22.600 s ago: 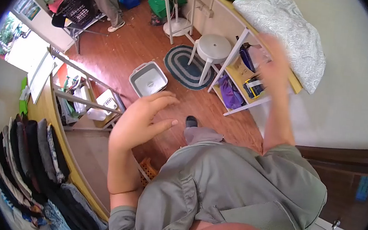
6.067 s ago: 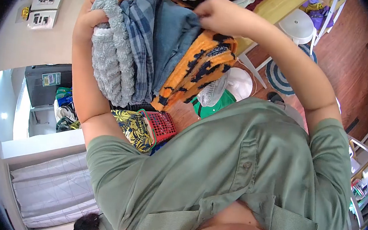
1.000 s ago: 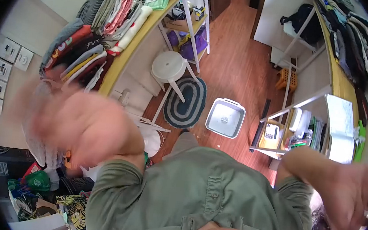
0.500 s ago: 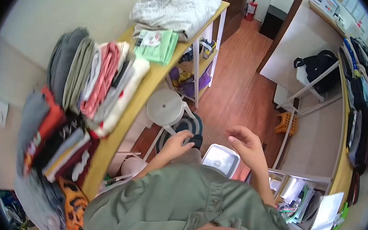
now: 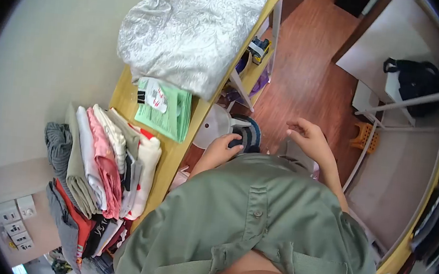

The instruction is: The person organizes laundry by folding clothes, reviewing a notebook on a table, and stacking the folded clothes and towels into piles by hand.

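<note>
My left hand hangs in front of my green shirt, empty, with its fingers loosely apart. It is nearest to the round white stool and the yellow-edged table. My right hand is held out over the floor, also empty, thumb and fingers spread. On the table lie a silvery patterned folded cloth, several green packets with a black clip, and a row of folded clothes in grey, pink and white. Neither hand touches any of these.
A dark striped mat lies beside the stool on the wooden floor. To the right are an orange plastic stool, a black bag on a white seat, and a second table holding dark clothes. Lower shelves hold small items.
My view has shifted forward and left, so the silvery cloth looms larger. The white bin seen near my right hand is now out of sight. Both hands stay empty.
</note>
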